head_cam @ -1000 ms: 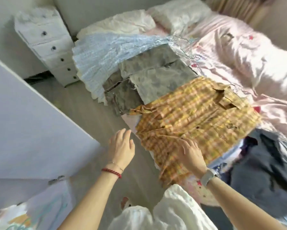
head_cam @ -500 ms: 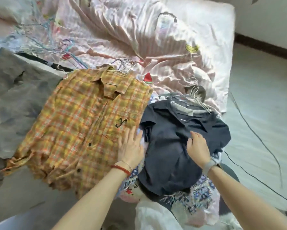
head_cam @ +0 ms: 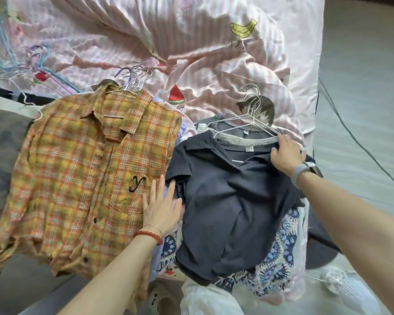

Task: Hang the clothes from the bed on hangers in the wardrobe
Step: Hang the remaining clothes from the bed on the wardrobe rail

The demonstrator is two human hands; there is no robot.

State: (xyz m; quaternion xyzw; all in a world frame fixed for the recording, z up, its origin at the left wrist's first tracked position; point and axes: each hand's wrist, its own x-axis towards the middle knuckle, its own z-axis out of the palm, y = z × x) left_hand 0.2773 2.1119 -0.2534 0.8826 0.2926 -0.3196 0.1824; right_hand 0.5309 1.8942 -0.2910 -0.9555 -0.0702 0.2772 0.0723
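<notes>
Dark navy shirt lies centre-right of frame on bed, wire hanger at its collar. Right hand pinches shoulder fabric; left hand flat, fingers straight, on plaid shirt edge. Best: seat shoulder fully over hanger arm before lifting.

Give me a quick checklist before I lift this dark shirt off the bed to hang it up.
1. Wire hanger inside the dark navy collared shirt: ok, its hook sticks out above the neckline.
2. Right hand gripping the shirt's shoulder: ok, fingers curl over the fabric edge.
3. Left hand gripping anything: not ok, it lies flat between the orange plaid shirt and the dark one.
4. Hook free of other hangers: ok, the plaid shirt's hanger bundle lies apart.
5. Shirt free of the blue patterned fabric underneath: cannot tell.
</notes>
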